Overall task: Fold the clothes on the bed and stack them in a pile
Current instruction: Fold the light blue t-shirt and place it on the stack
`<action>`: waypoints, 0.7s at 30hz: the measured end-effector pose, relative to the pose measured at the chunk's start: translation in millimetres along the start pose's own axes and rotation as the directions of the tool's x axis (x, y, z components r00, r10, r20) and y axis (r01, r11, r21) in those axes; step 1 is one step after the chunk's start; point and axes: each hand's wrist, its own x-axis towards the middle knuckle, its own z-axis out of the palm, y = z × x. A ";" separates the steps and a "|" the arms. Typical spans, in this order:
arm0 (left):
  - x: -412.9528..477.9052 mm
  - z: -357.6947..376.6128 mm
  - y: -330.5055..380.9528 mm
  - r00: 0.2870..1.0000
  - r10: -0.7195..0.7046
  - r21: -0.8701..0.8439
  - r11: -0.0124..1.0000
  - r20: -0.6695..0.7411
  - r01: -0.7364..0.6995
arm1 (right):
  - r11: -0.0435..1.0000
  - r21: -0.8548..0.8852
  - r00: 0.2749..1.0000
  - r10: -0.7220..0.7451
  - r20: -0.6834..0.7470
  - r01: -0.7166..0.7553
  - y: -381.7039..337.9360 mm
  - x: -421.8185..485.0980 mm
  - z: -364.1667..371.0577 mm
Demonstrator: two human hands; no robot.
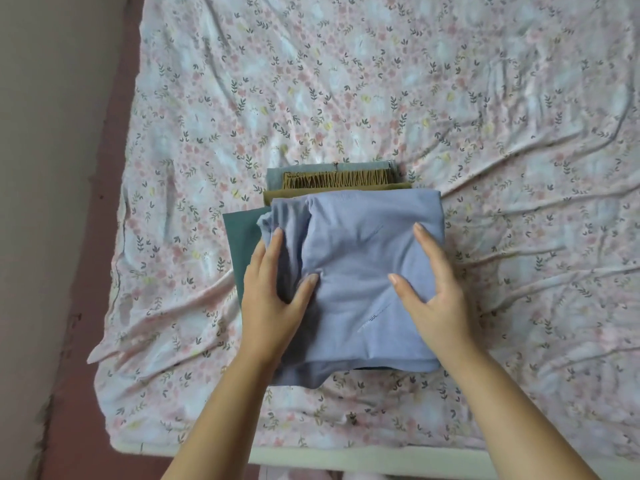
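Pressing left hand (273, 299) and right hand (436, 292) flat, outstretched, gripping nothing, onto folded lavender top (360, 244) crowning pile (242, 244) on floral bed (381, 98).

Folded pile (349, 271) on bed (381, 98)

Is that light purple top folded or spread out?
Folded: the lavender top lies as a compact rectangle on the pile, left hand and right hand resting on it.

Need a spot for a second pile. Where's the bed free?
Free: sheet beyond the pile, wide; sheet right of it, wide; a narrower strip between the teal garment and the sheet's left edge. Crowded: centre, left hand and right hand on the lavender top.
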 end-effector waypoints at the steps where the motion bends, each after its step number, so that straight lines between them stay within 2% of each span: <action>1: 0.4 2.2 -3.4 0.998 -0.062 -0.018 0.998 0.020 0.062 | 0.999 -0.043 1.000 0.006 -0.003 -0.006 0.1 -1.6 2.3; 3: 5.2 7.4 -9.2 0.992 -0.117 -0.001 0.993 0.042 0.117 | 0.989 -0.151 1.000 -0.003 -0.019 0.000 0.3 -0.5 10.6; 7: 28.6 20.2 -16.3 0.991 -0.134 0.151 0.980 0.018 0.130 | 0.953 -0.300 0.999 -0.038 -0.025 0.029 6.5 17.4 27.7; 11: 47.5 29.5 -15.3 0.986 -0.163 0.252 0.956 0.025 0.152 | 0.958 -0.283 0.998 0.062 0.027 -0.052 14.0 36.1 33.3; 15: 47.9 26.9 -16.7 0.988 -0.154 0.246 0.958 0.017 0.145 | 0.971 -0.230 0.996 0.084 0.043 -0.072 14.3 39.1 29.9; 18: 34.5 12.3 -19.4 0.996 -0.085 0.252 0.965 0.017 0.078 | 0.993 -0.114 0.999 -0.032 -0.017 0.030 15.7 28.7 20.0; 21: 15.9 -1.2 -23.0 0.998 -0.038 0.287 0.958 0.057 0.020 | 0.990 -0.100 0.992 -0.102 -0.067 0.096 23.9 14.7 3.4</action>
